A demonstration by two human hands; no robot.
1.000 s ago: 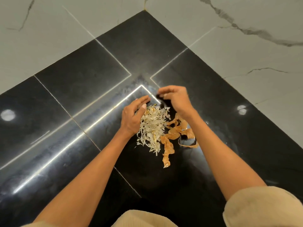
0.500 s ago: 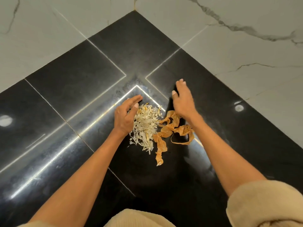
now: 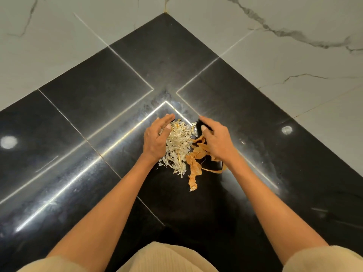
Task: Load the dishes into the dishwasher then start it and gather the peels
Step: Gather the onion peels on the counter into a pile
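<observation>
A heap of pale shredded peels [image 3: 179, 148] lies on the glossy black surface [image 3: 94, 114], with curly orange peel strips [image 3: 194, 166] touching its right side. My left hand [image 3: 156, 138] is cupped against the left edge of the pale heap, fingers fairly straight. My right hand [image 3: 215, 140] arches over the orange strips from the right, its fingertips down at the far end of the heap. Neither hand holds a peel that I can see. One long orange strip trails toward me out of the pile.
The black tiled surface forms a corner pointing away from me, bordered by white veined marble [image 3: 275, 55] on both far sides. Bright light reflections [image 3: 8, 142] show on the black tiles. My cream sleeves and clothing fill the bottom edge.
My right hand, stretched flat beyond the pile half a second ago, has come back and curved down over the orange strips. My left hand has stayed cupped at the pale heap.
</observation>
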